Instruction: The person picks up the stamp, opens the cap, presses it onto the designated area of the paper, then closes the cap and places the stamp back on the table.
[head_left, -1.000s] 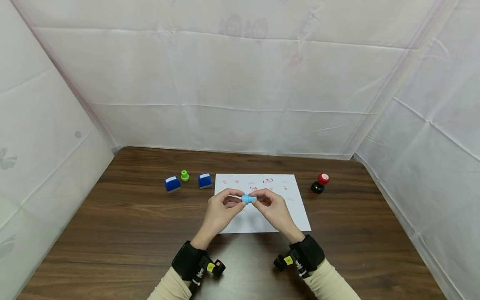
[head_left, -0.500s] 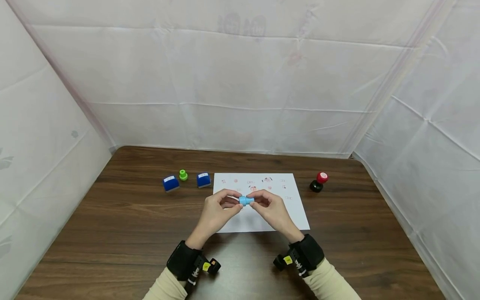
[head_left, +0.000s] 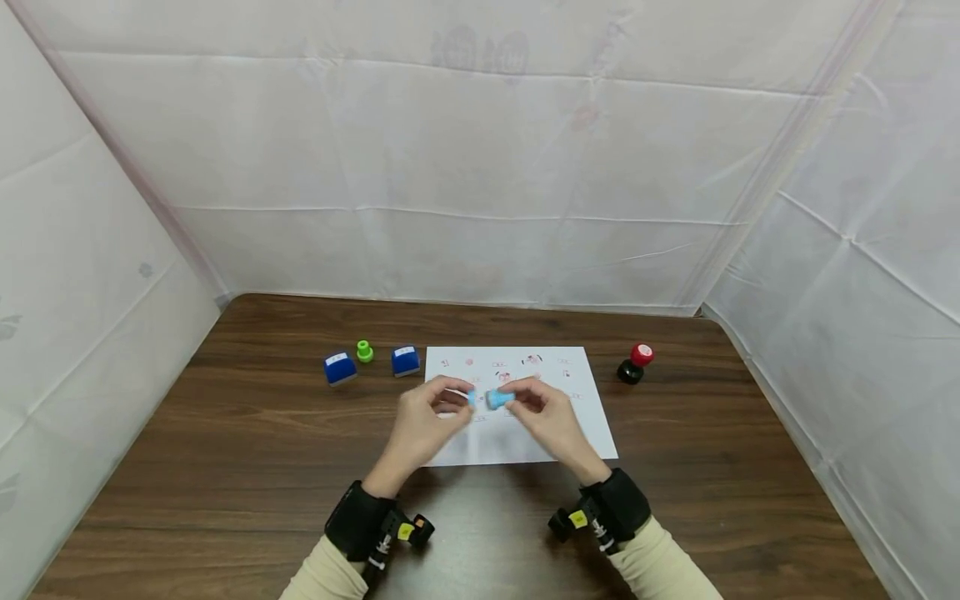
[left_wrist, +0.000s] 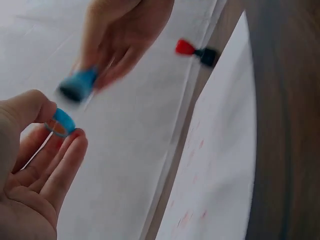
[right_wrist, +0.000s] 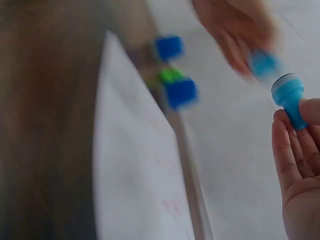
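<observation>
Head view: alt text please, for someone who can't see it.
A person's right hand has a blue stamp in its grip, the left hand a separate blue cap, above white paper with red marks. Two blue blocks and a green piece sit left, a red-topped stamp right.

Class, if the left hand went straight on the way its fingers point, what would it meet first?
Most likely the blue stamp in the right hand: in the head view it faces the cap pinched by the left hand, across a gap. Depth is hard to judge.

brn tbl (head_left: 225, 433): wht paper (head_left: 495, 433), 4 stamps (head_left: 641, 355)
</observation>
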